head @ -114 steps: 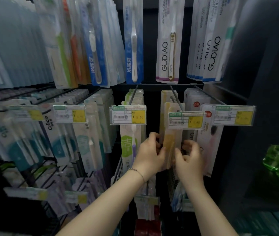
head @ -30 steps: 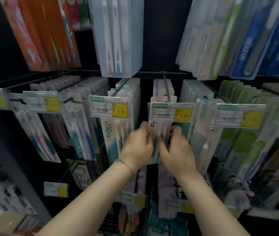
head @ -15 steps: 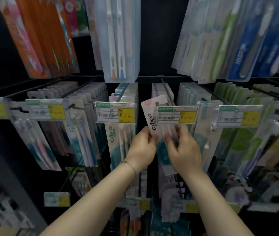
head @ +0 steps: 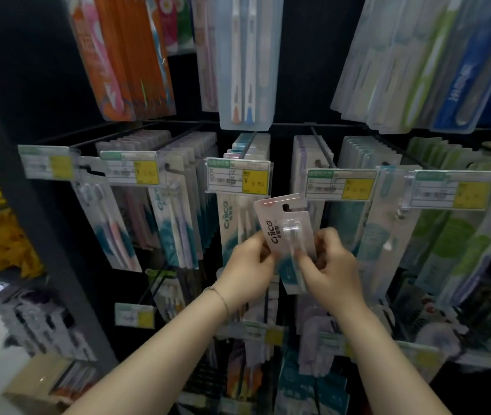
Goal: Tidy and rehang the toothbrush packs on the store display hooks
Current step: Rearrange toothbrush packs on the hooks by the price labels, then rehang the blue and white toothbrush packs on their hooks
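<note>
The held toothbrush pack [head: 283,218] reads "Cnice", as does the hanging pack [head: 228,218] just left of it

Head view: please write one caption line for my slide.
Left hand and right hand hold a tilted toothbrush pack just below a price tag.

One toothbrush pack [head: 280,232]: white card lettered "Cnice", teal toward the bottom, clear blister over the brush, hang slot near the top. Off any hook, tilted with its top leaning left, pinched at mid-height between my left hand [head: 248,265] and my right hand [head: 332,271]. Display hook [head: 322,151]: black rod above and behind it, carrying a row of hanging packs [head: 301,157].
</note>
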`<state>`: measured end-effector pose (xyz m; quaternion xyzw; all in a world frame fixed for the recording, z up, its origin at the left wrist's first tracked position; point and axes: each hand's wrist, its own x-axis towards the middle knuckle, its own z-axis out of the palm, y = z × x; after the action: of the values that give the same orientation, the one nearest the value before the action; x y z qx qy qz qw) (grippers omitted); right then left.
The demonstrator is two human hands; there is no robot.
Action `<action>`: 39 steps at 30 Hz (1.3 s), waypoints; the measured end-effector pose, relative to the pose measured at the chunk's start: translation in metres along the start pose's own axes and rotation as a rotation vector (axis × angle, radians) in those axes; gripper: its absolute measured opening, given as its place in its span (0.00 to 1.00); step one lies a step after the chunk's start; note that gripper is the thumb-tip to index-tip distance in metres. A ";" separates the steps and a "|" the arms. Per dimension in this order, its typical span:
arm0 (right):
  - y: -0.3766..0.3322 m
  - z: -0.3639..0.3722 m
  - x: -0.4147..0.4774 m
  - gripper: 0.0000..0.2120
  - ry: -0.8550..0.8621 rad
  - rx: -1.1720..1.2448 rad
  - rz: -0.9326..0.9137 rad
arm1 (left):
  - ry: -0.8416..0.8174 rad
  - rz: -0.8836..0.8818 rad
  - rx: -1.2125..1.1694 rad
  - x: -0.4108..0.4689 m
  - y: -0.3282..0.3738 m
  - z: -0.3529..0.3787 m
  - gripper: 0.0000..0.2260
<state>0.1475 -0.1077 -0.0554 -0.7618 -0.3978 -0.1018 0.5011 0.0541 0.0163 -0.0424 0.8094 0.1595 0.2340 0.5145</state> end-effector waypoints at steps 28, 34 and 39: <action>-0.126 0.162 -0.007 0.05 -0.252 0.035 -0.403 | 0.489 0.017 -0.097 -0.090 -0.069 -0.165 0.09; -0.133 0.181 0.005 0.05 -0.370 -0.024 -0.388 | 0.525 -0.091 -0.148 -0.082 -0.078 -0.178 0.10; -0.136 0.188 0.017 0.06 -0.414 0.002 -0.378 | 0.585 -0.115 -0.204 -0.071 -0.077 -0.183 0.10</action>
<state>0.0165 0.0846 -0.0430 -0.6782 -0.6268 -0.0349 0.3819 -0.1060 0.1515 -0.0611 0.6414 0.3219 0.4425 0.5378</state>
